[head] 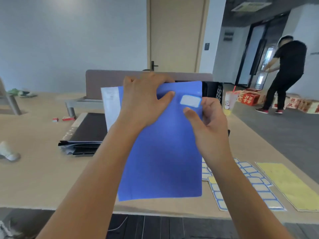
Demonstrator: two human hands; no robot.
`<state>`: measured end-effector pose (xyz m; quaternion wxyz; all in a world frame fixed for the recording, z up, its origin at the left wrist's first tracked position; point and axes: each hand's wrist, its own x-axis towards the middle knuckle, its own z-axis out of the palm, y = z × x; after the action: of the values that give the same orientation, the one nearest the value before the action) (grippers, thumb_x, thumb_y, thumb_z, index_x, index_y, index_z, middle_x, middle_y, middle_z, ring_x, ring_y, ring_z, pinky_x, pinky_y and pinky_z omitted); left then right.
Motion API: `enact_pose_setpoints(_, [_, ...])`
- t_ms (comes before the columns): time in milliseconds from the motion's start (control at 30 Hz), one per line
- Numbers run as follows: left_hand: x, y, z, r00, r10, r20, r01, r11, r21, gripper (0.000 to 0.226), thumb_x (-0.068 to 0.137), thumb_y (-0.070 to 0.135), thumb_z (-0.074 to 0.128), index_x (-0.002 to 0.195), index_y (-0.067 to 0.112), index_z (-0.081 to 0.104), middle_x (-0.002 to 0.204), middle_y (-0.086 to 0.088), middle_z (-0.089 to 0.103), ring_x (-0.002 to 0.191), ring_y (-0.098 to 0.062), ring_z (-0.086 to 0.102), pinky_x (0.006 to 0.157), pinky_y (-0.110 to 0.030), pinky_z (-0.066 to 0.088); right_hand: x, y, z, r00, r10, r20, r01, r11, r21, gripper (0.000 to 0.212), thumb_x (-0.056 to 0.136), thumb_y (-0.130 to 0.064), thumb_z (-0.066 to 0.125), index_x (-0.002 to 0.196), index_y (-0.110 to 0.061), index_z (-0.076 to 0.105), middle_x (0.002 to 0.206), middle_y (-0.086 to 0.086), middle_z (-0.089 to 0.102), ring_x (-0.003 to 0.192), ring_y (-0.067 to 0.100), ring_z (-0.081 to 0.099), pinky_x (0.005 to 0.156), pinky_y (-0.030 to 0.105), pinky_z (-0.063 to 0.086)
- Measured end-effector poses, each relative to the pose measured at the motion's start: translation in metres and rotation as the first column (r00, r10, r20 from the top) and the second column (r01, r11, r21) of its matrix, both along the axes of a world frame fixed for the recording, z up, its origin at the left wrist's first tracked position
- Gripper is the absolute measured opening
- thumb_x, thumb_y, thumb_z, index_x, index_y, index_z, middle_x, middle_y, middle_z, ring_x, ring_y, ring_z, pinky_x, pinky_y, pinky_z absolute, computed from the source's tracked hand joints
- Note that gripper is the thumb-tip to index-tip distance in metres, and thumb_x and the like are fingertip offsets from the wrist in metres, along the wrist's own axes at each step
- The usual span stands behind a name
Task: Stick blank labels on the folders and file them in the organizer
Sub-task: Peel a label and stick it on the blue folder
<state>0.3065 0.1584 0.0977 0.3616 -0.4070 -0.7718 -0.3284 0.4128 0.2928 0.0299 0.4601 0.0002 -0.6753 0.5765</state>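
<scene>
Taking the blue folder as the landmark: far to its left on the tan table lie 2 small red-and-white boxes, and just left of it sits a stack of black folders with clear sleeves poking out. A white sheet stands at the folder's upper left edge. The left hand grips the folder's top edge, fingers curled over it and thumb pressed on the front.

The folder itself is plain, matte blue with rounded corners, held nearly upright with its long axis running top to bottom, its lower edge near the table's front edge. 1 white label with a blue border is on its upper right corner, long side horizontal. The right hand pinches the folder's right edge just below the label, thumb in front. Behind the folder's top right stands the black mesh organizer. Right of its lower half lie label sheets and a yellow backing sheet.
</scene>
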Motion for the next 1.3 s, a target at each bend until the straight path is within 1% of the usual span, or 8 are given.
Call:
enact_pose_setpoints(133, [-0.004,0.009,0.011,1.0,-0.019,-0.003,0.019,0.998,-0.056,0.023,0.093,0.037,0.059,0.115,0.038,0.066,0.098,0.018,0.059,0.101,-0.01,0.055,0.101,-0.038,0.031,-0.009,0.008,0.013,0.999,-0.037,-0.006,0.038,0.999,0.039,0.018,0.098,-0.015,0.072,0.105,-0.027,0.059,0.108,0.004,0.07,0.091,0.01,0.061,0.077,0.021,0.048])
enact_pose_setpoints(367, [-0.005,0.025,-0.017,0.999,-0.039,-0.007,0.037,0.99,-0.133,0.021,0.092,0.032,0.055,0.11,0.034,0.066,0.101,0.01,0.067,0.093,-0.014,0.06,0.092,-0.038,0.038,-0.008,0.029,-0.001,0.991,-0.112,0.068,0.103,0.987,0.122,0.016,0.107,-0.022,0.06,0.092,-0.023,0.055,0.074,-0.007,0.054,0.063,0.011,0.044,0.058,0.024,0.037])
enact_pose_setpoints(533, [0.001,0.032,-0.019,0.998,-0.064,-0.008,0.063,0.991,-0.119,0.016,0.092,0.016,0.055,0.105,0.024,0.061,0.097,0.013,0.064,0.074,-0.011,0.05,0.072,-0.028,0.03,-0.004,0.033,-0.004,0.984,-0.177,-0.009,0.176,0.966,0.192,0.015,0.108,-0.016,0.057,0.094,-0.01,0.059,0.076,0.001,0.056,0.065,0.008,0.045,0.057,0.019,0.037])
enact_pose_setpoints(667, [0.0,0.034,-0.023,0.99,-0.1,-0.094,0.08,0.976,-0.2,0.038,0.094,0.015,0.052,0.127,0.033,0.056,0.106,0.013,0.065,0.092,-0.017,0.056,0.086,-0.039,0.039,-0.005,0.034,-0.005,0.978,-0.205,-0.05,0.21,0.965,0.159,0.016,0.107,-0.016,0.059,0.091,-0.017,0.061,0.073,-0.014,0.06,0.064,0.004,0.05,0.058,0.014,0.039])
enact_pose_setpoints(767, [-0.002,0.032,-0.027,0.985,-0.114,-0.13,0.086,0.976,-0.201,0.042,0.097,0.016,0.051,0.132,0.036,0.058,0.1,0.013,0.061,0.093,-0.017,0.055,0.089,-0.043,0.039,-0.004,0.031,-0.006,0.979,-0.196,-0.061,0.202,0.972,0.118,0.015,0.106,-0.018,0.06,0.091,-0.017,0.063,0.077,-0.006,0.066,0.068,0.014,0.058,0.059,0.019,0.044])
enact_pose_setpoints(1000, [0.002,0.019,-0.027,0.969,-0.228,-0.101,0.216,0.97,-0.112,0.041,0.093,0.018,0.051,0.128,0.034,0.065,0.091,0.011,0.061,0.076,-0.004,0.047,0.081,-0.039,0.042,0.011,0.02,-0.003,0.984,-0.161,-0.072,0.168,0.981,0.093,0.019,0.106,-0.023,0.061,0.087,-0.023,0.063,0.078,0.007,0.067,0.069,0.038,0.055,0.056,0.05,0.049])
enact_pose_setpoints(1200, [0.008,0.016,-0.025,0.974,-0.219,-0.049,0.214,0.972,-0.1,0.041,0.091,0.019,0.052,0.124,0.036,0.067,0.097,0.012,0.067,0.082,-0.009,0.055,0.08,-0.042,0.048,0.01,0.023,-0.006,0.981,-0.182,-0.068,0.189,0.975,0.114,0.018,0.106,-0.024,0.062,0.088,-0.023,0.062,0.076,0.003,0.066,0.066,0.031,0.055,0.057,0.052,0.05])
enact_pose_setpoints(1300, [0.009,0.017,-0.024,0.978,-0.205,-0.029,0.201,0.974,-0.1,0.041,0.09,0.021,0.051,0.124,0.038,0.067,0.097,0.012,0.067,0.082,-0.01,0.056,0.079,-0.04,0.047,0.008,0.024,-0.007,0.98,-0.193,-0.057,0.199,0.971,0.133,0.017,0.106,-0.025,0.063,0.089,-0.022,0.064,0.077,0.0,0.067,0.067,0.024,0.057,0.058,0.045,0.049])
